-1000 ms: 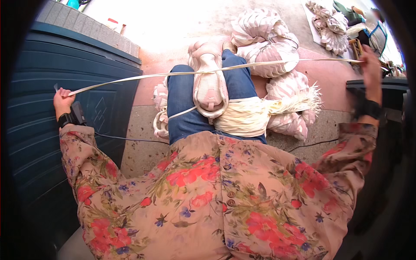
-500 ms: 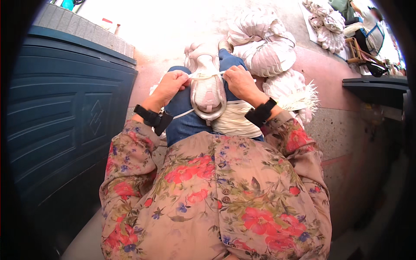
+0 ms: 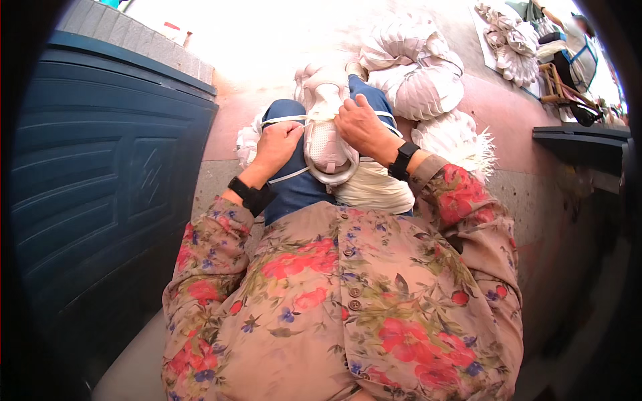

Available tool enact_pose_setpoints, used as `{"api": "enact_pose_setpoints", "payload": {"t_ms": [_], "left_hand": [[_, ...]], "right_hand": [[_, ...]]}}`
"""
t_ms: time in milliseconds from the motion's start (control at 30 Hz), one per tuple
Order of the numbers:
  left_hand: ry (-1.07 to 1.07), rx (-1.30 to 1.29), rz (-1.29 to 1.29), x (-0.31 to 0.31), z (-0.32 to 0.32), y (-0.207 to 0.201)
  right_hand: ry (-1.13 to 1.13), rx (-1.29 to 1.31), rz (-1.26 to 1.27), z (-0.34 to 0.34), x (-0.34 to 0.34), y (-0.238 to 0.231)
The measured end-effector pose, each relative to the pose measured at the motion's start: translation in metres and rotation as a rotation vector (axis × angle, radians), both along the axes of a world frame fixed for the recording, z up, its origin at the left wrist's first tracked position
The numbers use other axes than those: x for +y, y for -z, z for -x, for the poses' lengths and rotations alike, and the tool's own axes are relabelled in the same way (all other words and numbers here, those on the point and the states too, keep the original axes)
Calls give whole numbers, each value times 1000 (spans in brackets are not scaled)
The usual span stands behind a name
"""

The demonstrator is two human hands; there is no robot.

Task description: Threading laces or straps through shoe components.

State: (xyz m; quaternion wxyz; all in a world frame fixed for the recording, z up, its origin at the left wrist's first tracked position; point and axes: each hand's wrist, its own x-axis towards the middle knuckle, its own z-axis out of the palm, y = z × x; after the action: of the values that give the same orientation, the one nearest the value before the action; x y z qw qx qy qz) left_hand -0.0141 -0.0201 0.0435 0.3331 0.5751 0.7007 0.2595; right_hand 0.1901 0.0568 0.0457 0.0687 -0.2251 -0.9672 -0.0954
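Note:
A pale pinkish-white shoe [image 3: 326, 144] lies lengthwise between my knees, its rounded mesh end toward me. A flat white shoelace [image 3: 284, 119] crosses it, with loose ends out to both sides over my blue trousers. My left hand [image 3: 278, 144] is closed at the shoe's left edge, thumb and finger pinching the lace. At the right edge, my right hand [image 3: 364, 128] has its fingers bent down onto the lace at the middle of the shoe, its thumb partly raised. The fingertips of that hand are partly hidden.
A bundle of white strands [image 3: 374, 187] lies by my right thigh. Beyond my right leg are big coiled bundles of white shoe parts [image 3: 421, 80] and a fringed bundle [image 3: 451, 137]. A dark blue panelled door [image 3: 114, 147] stands left. At far right are more bundles [image 3: 511, 47] and a dark ledge [image 3: 578, 137].
My hands have come closer together over the shoe. The lace, earlier pulled taut between them, now has loose ends spreading to both sides. The view has shifted slightly.

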Motion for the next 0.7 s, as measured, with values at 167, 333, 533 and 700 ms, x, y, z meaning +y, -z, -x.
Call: {"api": "enact_pose_setpoints", "payload": {"t_ms": [167,333,533,700], "left_hand": [[24,201,-86,6,-6,-1],[86,312,-107,13,-7,-9],[309,546,-177,24,-7,-12],[439,595,-198,34,-10,-14]], "right_hand": [[44,34,156,2,4,-2],[189,89,198,-1,-4,5],[343,170,187,2,-15,15],[420,328,129,1,-17,12]]}}
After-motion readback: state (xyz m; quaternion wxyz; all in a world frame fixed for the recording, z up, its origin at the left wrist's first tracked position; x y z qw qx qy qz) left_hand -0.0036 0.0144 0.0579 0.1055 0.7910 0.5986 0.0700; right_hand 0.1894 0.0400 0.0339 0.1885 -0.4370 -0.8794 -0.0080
